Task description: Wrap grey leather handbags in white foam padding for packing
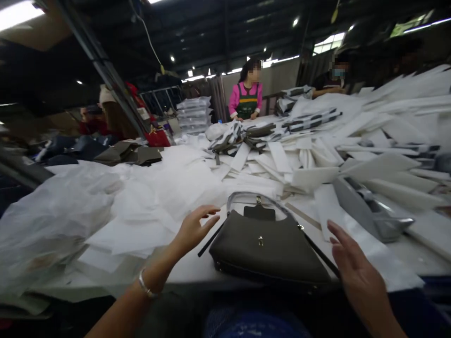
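Note:
A dark olive handbag (pixel 271 256) lies on the table near its front edge, its gold clasp facing up and its wrapped handle pointing away from me. My left hand (pixel 194 228), with a silver bangle at the wrist, hovers just left of the bag, fingers apart and holding nothing. On the other side my right hand (pixel 355 263) is held beside the bag's right corner, fingers stretched out, near a dark strap (pixel 320 253). Whether the right hand touches that strap, I cannot tell.
White foam sheets (pixel 313 176) are heaped across the right and back. Translucent plastic bags (pixel 59 211) and thin white sheets (pixel 130 234) cover the left. A grey wrapped piece (pixel 369 209) lies right. Across the table stands a person (pixel 246 94) in a green apron; more bags (pixel 130 152) lie far left.

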### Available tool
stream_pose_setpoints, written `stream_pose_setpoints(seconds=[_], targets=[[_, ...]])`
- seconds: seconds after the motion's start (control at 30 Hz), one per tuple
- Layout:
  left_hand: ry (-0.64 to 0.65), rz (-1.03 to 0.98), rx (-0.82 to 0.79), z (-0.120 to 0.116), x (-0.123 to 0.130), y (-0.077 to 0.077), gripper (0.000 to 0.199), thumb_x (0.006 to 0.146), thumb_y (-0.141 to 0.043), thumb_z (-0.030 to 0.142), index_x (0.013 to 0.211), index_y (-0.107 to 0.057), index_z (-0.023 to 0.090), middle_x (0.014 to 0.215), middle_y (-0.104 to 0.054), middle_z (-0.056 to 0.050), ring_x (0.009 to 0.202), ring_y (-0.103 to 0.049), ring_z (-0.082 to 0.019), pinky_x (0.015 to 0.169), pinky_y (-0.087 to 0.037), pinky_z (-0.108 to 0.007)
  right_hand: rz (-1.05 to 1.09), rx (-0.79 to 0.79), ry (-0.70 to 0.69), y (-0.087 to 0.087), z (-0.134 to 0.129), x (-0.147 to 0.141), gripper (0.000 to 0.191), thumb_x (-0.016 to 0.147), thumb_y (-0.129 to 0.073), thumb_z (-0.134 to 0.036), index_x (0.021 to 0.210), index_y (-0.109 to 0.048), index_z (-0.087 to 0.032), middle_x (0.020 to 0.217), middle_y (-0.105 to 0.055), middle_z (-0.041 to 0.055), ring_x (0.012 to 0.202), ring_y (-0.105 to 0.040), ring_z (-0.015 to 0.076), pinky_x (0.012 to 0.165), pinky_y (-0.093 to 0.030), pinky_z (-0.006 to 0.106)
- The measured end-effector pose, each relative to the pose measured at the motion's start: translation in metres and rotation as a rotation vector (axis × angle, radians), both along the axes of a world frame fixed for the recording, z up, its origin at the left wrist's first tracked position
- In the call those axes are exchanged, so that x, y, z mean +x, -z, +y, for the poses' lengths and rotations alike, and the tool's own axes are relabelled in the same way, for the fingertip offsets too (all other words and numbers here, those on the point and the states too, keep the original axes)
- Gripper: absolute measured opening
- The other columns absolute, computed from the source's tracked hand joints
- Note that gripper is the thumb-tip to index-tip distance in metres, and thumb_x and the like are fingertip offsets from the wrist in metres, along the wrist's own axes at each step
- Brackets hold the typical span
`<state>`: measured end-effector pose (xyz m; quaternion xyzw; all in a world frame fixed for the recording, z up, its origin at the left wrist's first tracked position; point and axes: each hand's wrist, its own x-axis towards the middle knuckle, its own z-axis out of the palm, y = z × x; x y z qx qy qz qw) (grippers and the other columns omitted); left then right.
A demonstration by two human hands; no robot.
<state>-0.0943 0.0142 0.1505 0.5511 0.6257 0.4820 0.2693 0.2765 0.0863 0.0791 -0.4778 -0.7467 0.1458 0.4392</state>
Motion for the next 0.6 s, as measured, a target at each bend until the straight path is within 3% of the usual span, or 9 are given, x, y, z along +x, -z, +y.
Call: stream_pose_setpoints(seconds=[0.13, 0.23, 0.4, 0.6], targets=[[0.312, 0.442, -0.109, -0.028, 0.020, 0.013, 0.064, 0.079, -0.076, 0.051, 0.138, -0.057, 0.035, 0.150, -0.049, -0.007, 0.141, -0.042, -0.032, 0.120, -0.026, -0.047, -0.390, 0.162, -0.350, -0.005, -0.019, -0.012, 0.063, 0.094, -0.057, -0.047, 0.152, -0.039, -0.030, 0.153, -0.046, 0.0045, 0.140, -0.043, 0.0311, 0.118, -0.033, 0.051], [0.474, 0.706, -0.097, -0.029, 0.031, 0.033, 0.089, 0.071, -0.080, 0.059, 0.148, -0.044, 0.033, 0.159, -0.036, -0.009, 0.147, -0.030, -0.036, 0.120, -0.022, -0.057, -0.587, 0.226, -0.422, 0.002, -0.017, -0.025, 0.074, 0.087, -0.068, -0.039, 0.153, -0.036, -0.027, 0.154, -0.044, 0.0056, 0.141, -0.041, 0.0327, 0.115, -0.038, 0.053], [0.430, 0.981, -0.023, -0.033, 0.032, 0.057, 0.082, 0.080, -0.075, 0.053, 0.149, -0.041, 0.026, 0.156, -0.040, -0.013, 0.145, -0.034, -0.035, 0.116, -0.033, -0.058, -0.670, 0.245, -0.471, 0.002, -0.004, -0.031, 0.078, 0.082, -0.075, -0.032, 0.151, -0.040, -0.021, 0.152, -0.047, 0.0083, 0.139, -0.043, 0.0325, 0.110, -0.044, 0.050], [0.360, 1.124, 0.010, -0.033, 0.050, 0.046, 0.090, 0.079, -0.074, 0.055, 0.154, -0.032, 0.029, 0.159, -0.035, -0.012, 0.145, -0.033, -0.037, 0.115, -0.032, -0.061, -0.729, 0.180, -0.534, -0.018, -0.002, -0.048, 0.082, 0.082, -0.074, -0.039, 0.153, -0.036, -0.023, 0.155, -0.043, 0.0092, 0.141, -0.041, 0.0335, 0.114, -0.038, 0.054]])
